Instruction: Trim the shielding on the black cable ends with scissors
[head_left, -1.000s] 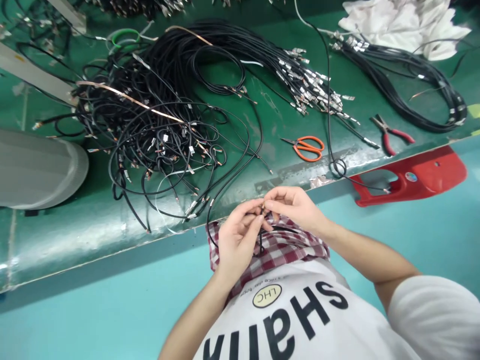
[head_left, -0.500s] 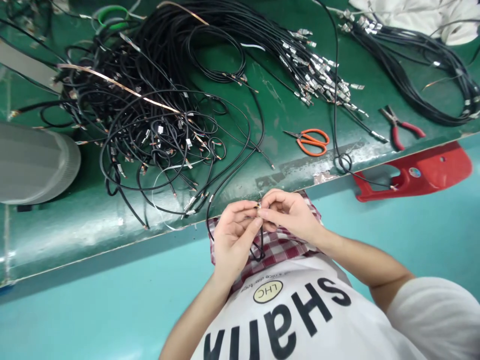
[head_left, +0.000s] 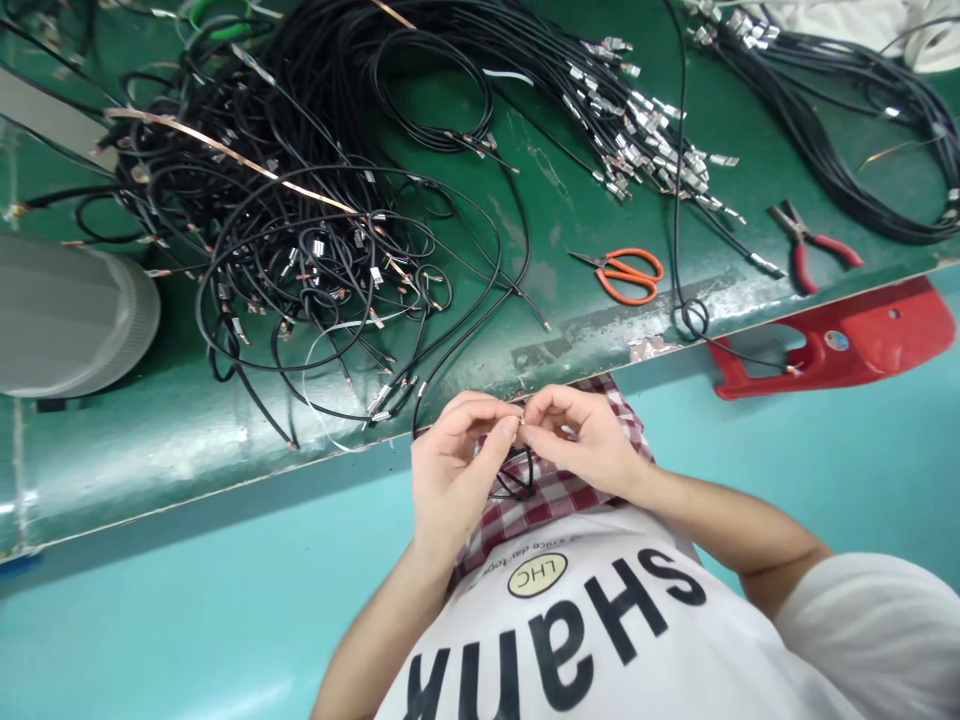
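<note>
Green and worn, our desk (head_left: 135, 470) runs slantwise across the view above a teal floor (head_left: 187, 620). At the far left, a grey ribbed drum (head_left: 75, 315) sits against the desk. Beside it lies a big tangled pile of black coaxial cables (head_left: 285, 260) with small metal ends, and a copper strip (head_left: 225, 150) crosses the top of the pile.

Below the pile and near the desk's front edge, our left hand (head_left: 457, 470) and right hand (head_left: 581, 440) meet over our lap. Both grips are closed, pinching the small metal end of a black cable (head_left: 517, 470) between thumbs and fingers. That end sits between our hands, just above a red-and-white checked cloth (head_left: 555, 500), and the cable drops below them in a loop onto the cloth. The cloth lies over our white printed T-shirt (head_left: 465, 640).

Farther right on the desk are orange-handled scissors (head_left: 622, 275), a fan of cables with silver terminals (head_left: 637, 140), red-handled pliers (head_left: 810, 250) and a coiled black cable bundle (head_left: 847, 120). A red plastic piece (head_left: 847, 345) with a round sticker sits just past the desk's edge.
</note>
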